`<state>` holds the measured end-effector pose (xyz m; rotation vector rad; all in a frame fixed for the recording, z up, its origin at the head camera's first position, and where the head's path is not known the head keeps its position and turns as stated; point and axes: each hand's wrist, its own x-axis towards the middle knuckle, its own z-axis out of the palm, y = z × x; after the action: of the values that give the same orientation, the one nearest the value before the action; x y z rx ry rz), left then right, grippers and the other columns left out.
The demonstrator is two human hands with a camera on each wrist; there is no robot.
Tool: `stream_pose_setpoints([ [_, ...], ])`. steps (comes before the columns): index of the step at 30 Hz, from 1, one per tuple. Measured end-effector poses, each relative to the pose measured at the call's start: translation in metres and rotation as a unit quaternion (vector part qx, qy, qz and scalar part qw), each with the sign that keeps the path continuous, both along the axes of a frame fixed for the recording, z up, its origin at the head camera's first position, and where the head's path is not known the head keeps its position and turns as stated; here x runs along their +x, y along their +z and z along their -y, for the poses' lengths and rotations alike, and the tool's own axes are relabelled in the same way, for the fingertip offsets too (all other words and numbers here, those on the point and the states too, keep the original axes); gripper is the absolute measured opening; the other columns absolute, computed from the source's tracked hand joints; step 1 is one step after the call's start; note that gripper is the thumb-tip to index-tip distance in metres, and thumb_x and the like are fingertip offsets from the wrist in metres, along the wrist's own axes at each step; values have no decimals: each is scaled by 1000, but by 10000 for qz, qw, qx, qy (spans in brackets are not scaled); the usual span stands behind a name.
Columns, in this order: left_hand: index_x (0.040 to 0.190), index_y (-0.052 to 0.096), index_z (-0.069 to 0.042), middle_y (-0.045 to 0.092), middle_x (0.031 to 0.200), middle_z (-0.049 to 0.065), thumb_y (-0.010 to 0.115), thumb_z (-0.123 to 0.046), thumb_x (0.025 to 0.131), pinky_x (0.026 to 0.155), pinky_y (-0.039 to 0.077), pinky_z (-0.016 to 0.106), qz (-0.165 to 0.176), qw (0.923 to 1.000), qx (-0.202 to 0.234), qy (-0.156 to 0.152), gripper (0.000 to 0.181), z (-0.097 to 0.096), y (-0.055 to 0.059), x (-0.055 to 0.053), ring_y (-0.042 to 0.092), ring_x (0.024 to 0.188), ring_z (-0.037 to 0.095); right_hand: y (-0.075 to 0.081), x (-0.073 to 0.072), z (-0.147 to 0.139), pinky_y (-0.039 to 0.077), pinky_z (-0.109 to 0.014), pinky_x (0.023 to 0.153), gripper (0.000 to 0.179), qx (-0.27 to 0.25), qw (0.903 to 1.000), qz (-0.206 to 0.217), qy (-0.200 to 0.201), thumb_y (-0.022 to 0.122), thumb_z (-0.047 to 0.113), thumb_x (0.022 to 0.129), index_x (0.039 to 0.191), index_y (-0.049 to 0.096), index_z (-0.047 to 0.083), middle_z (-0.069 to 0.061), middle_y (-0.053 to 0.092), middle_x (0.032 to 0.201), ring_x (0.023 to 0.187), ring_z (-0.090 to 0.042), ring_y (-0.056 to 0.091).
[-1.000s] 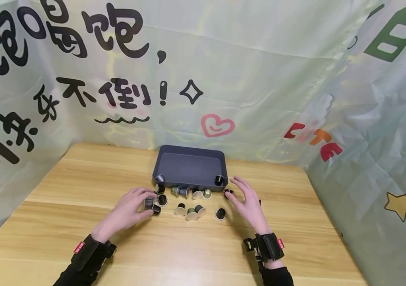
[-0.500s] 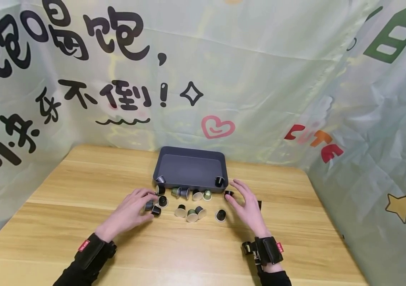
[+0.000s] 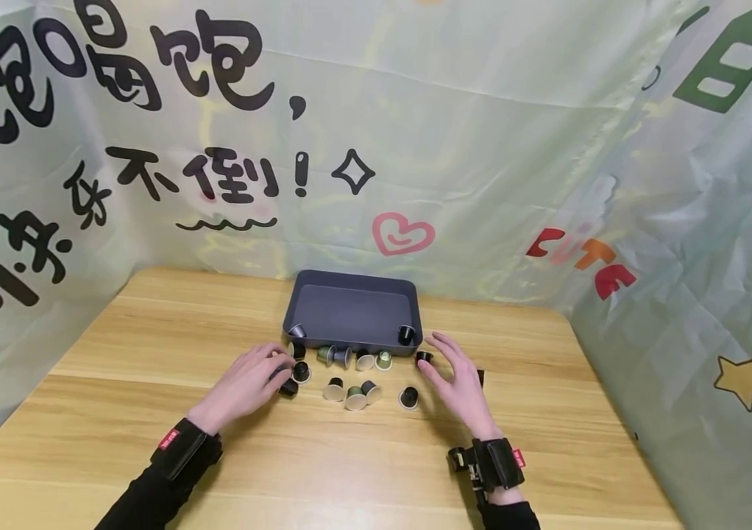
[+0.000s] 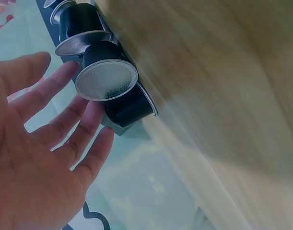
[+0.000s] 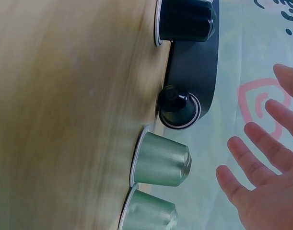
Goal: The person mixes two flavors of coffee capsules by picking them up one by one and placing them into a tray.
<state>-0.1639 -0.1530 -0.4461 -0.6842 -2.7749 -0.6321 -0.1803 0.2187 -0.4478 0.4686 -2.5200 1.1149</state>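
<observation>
My left hand (image 3: 248,383) reaches over a cluster of coffee capsules at the left front of the dark tray, its fingers loosely spread. In the left wrist view, its fingertips lie close beside a dark capsule with a silver lid (image 4: 107,79) and a black capsule (image 4: 129,108); whether they touch cannot be told. My right hand (image 3: 458,383) hovers with parted fingers beside a black capsule (image 3: 424,358) near the tray's right front corner. Two green capsules, one of them whole in view (image 5: 160,158), appear near that hand in the right wrist view. It holds nothing.
The shallow dark tray (image 3: 349,305) stands at the back of the wooden table (image 3: 323,471). A silvery capsule (image 3: 297,331) and a black capsule (image 3: 405,335) lie inside it. Several capsules, including a black one (image 3: 409,397), are scattered before it. A printed cloth (image 3: 482,147) hangs behind.
My left hand has shifted slightly right, and its fingers now cover a grey capsule that showed before. My right hand has barely moved.
</observation>
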Motion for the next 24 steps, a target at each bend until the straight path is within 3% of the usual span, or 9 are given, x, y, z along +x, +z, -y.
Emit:
stream_pose_setpoints([
  [8,110,72,-4,69,109,11,65,-11,95,91,56,50,-182,9996,-208,-99,18,-4,3,-6,66,101,29,2,1,-1,38,-66,113,45,-38,10000,79,11,71,18,93,134,61,1,-23,53,147,136,-45,50],
  [14,109,72,-4,69,110,13,67,-10,93,91,57,50,-174,9992,-337,-113,18,-8,5,-10,67,101,30,2,2,-1,37,-66,114,44,-21,10000,90,16,71,18,94,133,62,1,-22,53,147,137,-44,49],
  [19,105,72,-4,71,105,12,68,-4,89,83,59,45,-306,9990,-280,-146,16,-10,4,-14,69,92,28,2,1,-1,37,-66,114,44,-25,9999,80,70,71,18,94,133,62,1,-22,53,148,137,-44,48],
  [24,105,72,-5,72,104,12,69,-1,87,80,60,44,-110,9997,-198,-82,18,-9,5,-15,70,89,28,1,1,-2,37,-67,113,43,-1,10000,64,64,71,17,94,133,62,1,-22,53,147,137,-45,49],
])
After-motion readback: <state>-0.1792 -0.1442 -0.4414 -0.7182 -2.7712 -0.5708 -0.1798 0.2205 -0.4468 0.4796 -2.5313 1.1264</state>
